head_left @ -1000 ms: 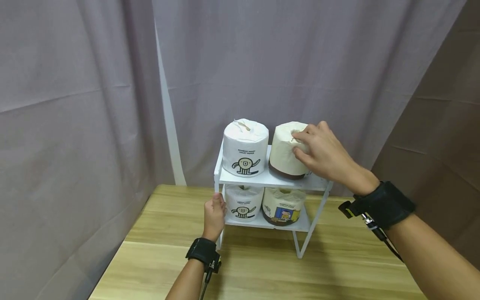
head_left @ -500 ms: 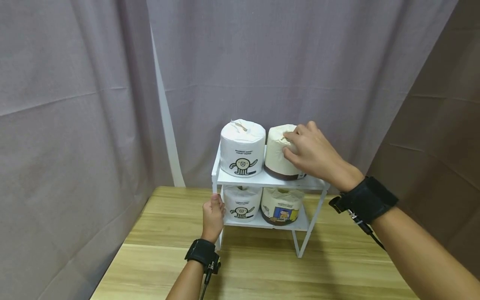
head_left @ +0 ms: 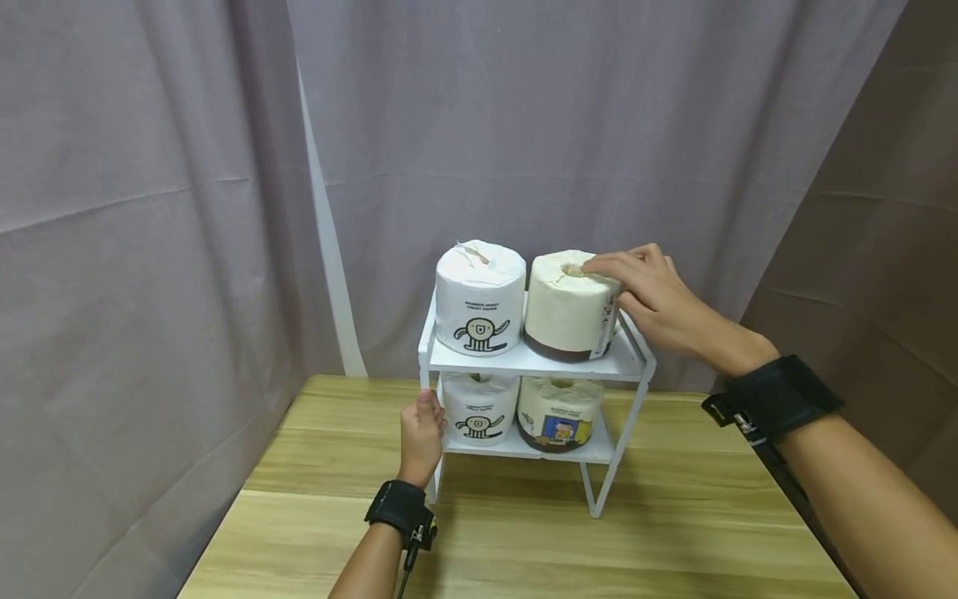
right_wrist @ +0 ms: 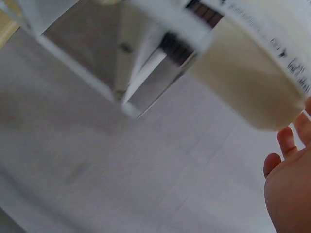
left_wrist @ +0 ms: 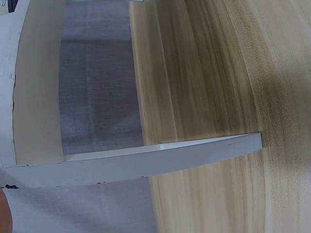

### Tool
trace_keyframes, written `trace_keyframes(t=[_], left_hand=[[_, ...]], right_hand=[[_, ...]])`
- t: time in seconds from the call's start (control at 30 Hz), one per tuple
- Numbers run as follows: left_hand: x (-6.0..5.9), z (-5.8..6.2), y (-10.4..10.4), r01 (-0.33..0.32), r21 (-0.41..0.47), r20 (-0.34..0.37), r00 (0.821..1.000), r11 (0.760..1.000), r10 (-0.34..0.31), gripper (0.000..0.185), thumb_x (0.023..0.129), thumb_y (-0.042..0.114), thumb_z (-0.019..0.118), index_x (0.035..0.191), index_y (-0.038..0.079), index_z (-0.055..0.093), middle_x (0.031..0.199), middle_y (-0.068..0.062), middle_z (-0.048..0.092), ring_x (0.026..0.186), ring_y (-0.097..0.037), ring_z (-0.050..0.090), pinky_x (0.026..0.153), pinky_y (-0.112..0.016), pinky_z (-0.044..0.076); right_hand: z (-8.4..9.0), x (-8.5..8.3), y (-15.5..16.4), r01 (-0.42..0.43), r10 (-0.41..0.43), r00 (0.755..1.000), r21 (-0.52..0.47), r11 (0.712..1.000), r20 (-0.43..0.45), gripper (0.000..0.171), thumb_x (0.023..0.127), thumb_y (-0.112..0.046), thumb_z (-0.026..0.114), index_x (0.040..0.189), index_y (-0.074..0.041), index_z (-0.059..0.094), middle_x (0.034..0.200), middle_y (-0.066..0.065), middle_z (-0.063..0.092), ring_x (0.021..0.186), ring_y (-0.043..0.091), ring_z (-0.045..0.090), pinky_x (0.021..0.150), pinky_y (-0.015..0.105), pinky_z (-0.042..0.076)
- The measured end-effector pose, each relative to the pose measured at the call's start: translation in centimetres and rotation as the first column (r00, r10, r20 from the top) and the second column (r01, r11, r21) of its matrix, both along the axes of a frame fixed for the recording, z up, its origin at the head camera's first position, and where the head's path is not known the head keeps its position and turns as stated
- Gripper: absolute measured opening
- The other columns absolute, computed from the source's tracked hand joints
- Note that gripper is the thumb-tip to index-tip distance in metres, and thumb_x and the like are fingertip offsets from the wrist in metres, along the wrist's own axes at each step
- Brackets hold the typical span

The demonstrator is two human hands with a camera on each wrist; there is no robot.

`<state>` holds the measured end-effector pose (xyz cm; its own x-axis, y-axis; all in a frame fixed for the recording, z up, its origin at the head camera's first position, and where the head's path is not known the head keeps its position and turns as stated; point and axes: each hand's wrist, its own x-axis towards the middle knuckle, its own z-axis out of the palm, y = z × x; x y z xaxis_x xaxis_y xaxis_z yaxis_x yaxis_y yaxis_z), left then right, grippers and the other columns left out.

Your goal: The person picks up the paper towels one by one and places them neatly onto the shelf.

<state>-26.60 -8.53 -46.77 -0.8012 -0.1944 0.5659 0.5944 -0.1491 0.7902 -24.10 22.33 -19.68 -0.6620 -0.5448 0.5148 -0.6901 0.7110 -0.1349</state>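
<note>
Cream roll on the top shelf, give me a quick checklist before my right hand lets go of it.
1. Cream roll upright on top shelf: ok.
2. Roll fully inside the shelf's front edge: ok.
3. Beside the white roll, not knocking it over: ok.
4. Right hand fingers resting on the roll's top: ok.
5. Left hand grips the rack's front leg: ok.
6. Rack feet flat on table: cannot tell for the rear ones.

A wooden table [head_left: 674, 532] carried a white two-tier rack [head_left: 539, 363]. Two paper rolls stood on each tier, the rack's left post in the left hand [head_left: 422, 436].
</note>
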Motion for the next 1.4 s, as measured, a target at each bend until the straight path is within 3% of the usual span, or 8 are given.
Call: trace_keyframes(t=[0.1,0.23,0.43,0.57,0.77,0.97,1.17,1.4], left_hand=[[0.0,0.1,-0.1,-0.001,-0.001,0.015,1.0,1.0,0.001,0.068,0.113,0.055,0.035,0.065,0.006,0.037,0.053,0.014,0.033,0.045,0.001,0.029,0.046,-0.016,0.024],[0.0,0.1,-0.2,-0.002,0.022,0.005,1.0,1.0,0.002,0.075,0.113,0.055,0.037,0.066,-0.004,0.034,0.053,0.014,0.032,0.045,0.001,0.028,0.046,-0.016,0.023],[-0.1,0.0,0.0,0.017,0.016,-0.028,0.999,1.0,-0.016,0.075,0.113,0.053,0.035,0.07,-0.008,0.035,0.054,0.014,0.032,0.046,0.001,0.028,0.045,-0.016,0.024],[-0.1,0.1,-0.1,0.018,0.003,-0.031,0.999,1.0,-0.018,0.076,0.113,0.056,0.034,0.07,-0.008,0.036,0.055,0.014,0.033,0.046,0.001,0.029,0.046,-0.015,0.025],[0.0,0.4,-0.3,0.011,0.003,-0.026,1.0,1.0,-0.011,0.077,0.112,0.057,0.033,0.07,-0.008,0.036,0.055,0.013,0.033,0.046,0.0,0.03,0.046,-0.015,0.026],[0.0,0.6,-0.1,0.012,-0.014,-0.016,1.0,1.0,-0.012,0.077,0.113,0.056,0.033,0.071,-0.009,0.037,0.056,0.013,0.034,0.046,0.0,0.031,0.046,-0.016,0.026],[-0.2,0.3,0.0,0.01,-0.014,-0.005,1.0,1.0,-0.01,0.078,0.112,0.057,0.033,0.072,-0.009,0.038,0.055,0.012,0.035,0.046,0.0,0.032,0.046,-0.016,0.027],[-0.3,0.0,0.3,0.018,-0.014,-0.003,1.0,1.0,-0.018,0.077,0.113,0.056,0.033,0.071,-0.009,0.037,0.055,0.012,0.034,0.046,0.0,0.03,0.046,-0.016,0.025]], right_hand=[[-0.2,-0.2,0.9,0.001,-0.001,1.0,-0.011,1.0,0.025,0.06,0.096,0.014,0.047,0.149,-0.013,0.056,0.151,0.017,0.056,0.128,0.041,0.038,0.097,0.063,0.026],[-0.3,-0.7,1.5,-0.017,0.017,0.999,0.016,1.0,0.032,0.067,0.093,0.018,0.051,0.152,-0.015,0.055,0.153,0.014,0.055,0.13,0.044,0.039,0.099,0.064,0.026],[-0.1,-1.5,1.8,-0.14,0.144,0.987,0.059,0.988,-0.07,0.063,0.088,0.021,0.061,0.142,-0.011,0.063,0.145,0.013,0.064,0.107,0.027,0.047,0.09,0.049,0.027],[0.4,-1.4,1.5,-0.191,0.194,0.979,0.06,0.98,-0.056,0.061,0.087,0.022,0.064,0.139,-0.01,0.066,0.14,0.013,0.067,0.096,0.018,0.044,0.084,0.039,0.025],[1.2,-1.0,1.3,-0.156,0.154,0.988,0.107,0.982,0.031,0.054,0.093,0.016,0.066,0.141,-0.01,0.064,0.14,0.012,0.066,0.093,0.021,0.038,0.079,0.037,0.026],[2.5,-0.8,1.3,-0.141,0.133,0.99,0.195,0.971,0.053,0.054,0.091,0.016,0.069,0.138,-0.01,0.066,0.139,0.009,0.067,0.09,0.017,0.037,0.078,0.036,0.029],[2.8,-0.3,1.4,-0.118,0.104,0.991,0.2,0.973,0.08,0.047,0.092,0.012,0.072,0.132,-0.012,0.069,0.133,0.006,0.069,0.091,0.017,0.039,0.077,0.036,0.03],[3.3,0.1,1.6,-0.093,0.069,0.991,0.229,0.969,0.112,0.042,0.096,0.007,0.07,0.132,-0.016,0.068,0.14,0.006,0.067,0.092,0.018,0.04,0.078,0.037,0.03]])
